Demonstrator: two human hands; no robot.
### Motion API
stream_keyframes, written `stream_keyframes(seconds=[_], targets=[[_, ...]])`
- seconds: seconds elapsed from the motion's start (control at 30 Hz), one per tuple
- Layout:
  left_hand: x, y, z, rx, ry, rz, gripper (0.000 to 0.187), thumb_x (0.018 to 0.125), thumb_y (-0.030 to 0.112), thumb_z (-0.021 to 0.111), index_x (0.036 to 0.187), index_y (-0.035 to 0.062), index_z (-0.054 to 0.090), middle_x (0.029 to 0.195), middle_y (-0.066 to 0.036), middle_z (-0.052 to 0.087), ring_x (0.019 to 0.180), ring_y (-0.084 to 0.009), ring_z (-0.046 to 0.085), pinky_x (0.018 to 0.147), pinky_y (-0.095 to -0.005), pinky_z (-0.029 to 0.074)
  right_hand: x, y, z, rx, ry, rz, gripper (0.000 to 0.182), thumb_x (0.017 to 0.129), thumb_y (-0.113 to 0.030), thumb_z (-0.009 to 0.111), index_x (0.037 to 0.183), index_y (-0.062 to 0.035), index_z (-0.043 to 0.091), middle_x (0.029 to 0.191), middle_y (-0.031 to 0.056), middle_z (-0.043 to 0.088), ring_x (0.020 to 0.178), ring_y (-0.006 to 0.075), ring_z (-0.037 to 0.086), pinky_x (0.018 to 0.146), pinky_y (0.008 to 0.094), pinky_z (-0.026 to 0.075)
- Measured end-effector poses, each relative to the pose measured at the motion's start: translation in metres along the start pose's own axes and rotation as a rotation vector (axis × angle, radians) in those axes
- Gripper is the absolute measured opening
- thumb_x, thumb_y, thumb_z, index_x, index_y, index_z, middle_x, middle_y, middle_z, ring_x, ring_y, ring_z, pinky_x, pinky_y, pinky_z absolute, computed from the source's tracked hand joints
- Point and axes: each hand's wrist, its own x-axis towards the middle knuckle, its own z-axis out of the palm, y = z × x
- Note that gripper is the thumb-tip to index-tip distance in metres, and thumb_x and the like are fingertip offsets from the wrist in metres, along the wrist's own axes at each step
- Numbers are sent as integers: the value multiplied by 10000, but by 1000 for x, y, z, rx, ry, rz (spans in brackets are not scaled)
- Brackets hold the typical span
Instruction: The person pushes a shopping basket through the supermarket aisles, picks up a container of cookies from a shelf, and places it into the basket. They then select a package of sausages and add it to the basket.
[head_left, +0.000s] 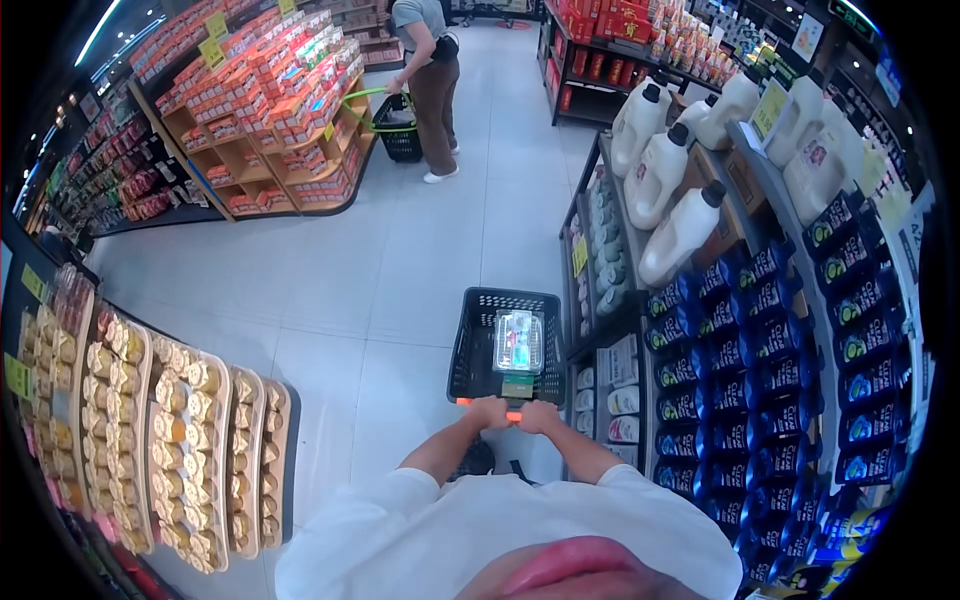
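Our sleeves (pixel 420 520) lead to the left hand (pixel 489 411) and right hand (pixel 538 415) clenched side by side on the cart (pixel 480 345) handle (pixel 512 410); we should steer the cart straight, clear of the blue pouches (pixel 760 390) just right of it.

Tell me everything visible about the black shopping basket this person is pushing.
The black shopping basket looks like plastic with latticed, perforated walls and a rectangular open top. It stands upright on the pale tiled floor, beside the shelving of blue pouches. An orange handle bar at its near edge is gripped by the left hand and the right hand, side by side. Inside lie a clear plastic container and a small green item.
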Motion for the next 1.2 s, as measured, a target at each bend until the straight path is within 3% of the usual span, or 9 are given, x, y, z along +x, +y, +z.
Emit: stream_keyframes(seconds=[0.07,0.1,0.43,0.67,1.03,1.2], targets=[[15,-6,-1,-35,-35,30,460,711,454,654,949,66,715,964,-202,684,930,-359,655,812,-454,524,11,4,-9,-9,-31,30,379,760,-371,613,971,-74,719,1015,169,692,946,307,672,821,426,529],[14,-2,-17,-59,-88,22,417,733,367,622,962,27,704,1012,-209,680,957,-356,656,836,-450,524,17,5,-15,-15,-42,31,376,762,-371,611,972,-78,720,1018,161,692,943,306,672,821,426,529],[70,-22,-47,-103,-124,64,417,738,355,625,986,28,697,1023,-218,672,955,-366,650,842,-444,518,70,25,-59,-81,-80,-64,337,759,-382,595,939,-129,727,946,130,700,907,304,672,786,431,533],[121,-43,-55,-79,-64,42,398,731,396,613,912,57,715,965,-208,679,957,-353,639,830,-469,510,106,37,-95,-37,-58,-59,335,756,-363,591,924,-108,728,944,147,702,896,319,675,787,443,532],[172,-49,-126,113,-115,-66,424,736,397,622,956,45,703,974,-196,687,916,-344,668,813,-441,530,157,51,-155,88,-73,-85,333,750,-323,598,908,-61,728,944,162,704,890,325,680,774,435,531],[186,-42,-168,113,-131,-117,392,736,357,610,949,41,702,964,-192,690,922,-338,668,810,-436,534,180,58,-178,121,-47,-109,375,760,-374,620,910,-47,725,937,183,697,878,340,680,778,431,534]])
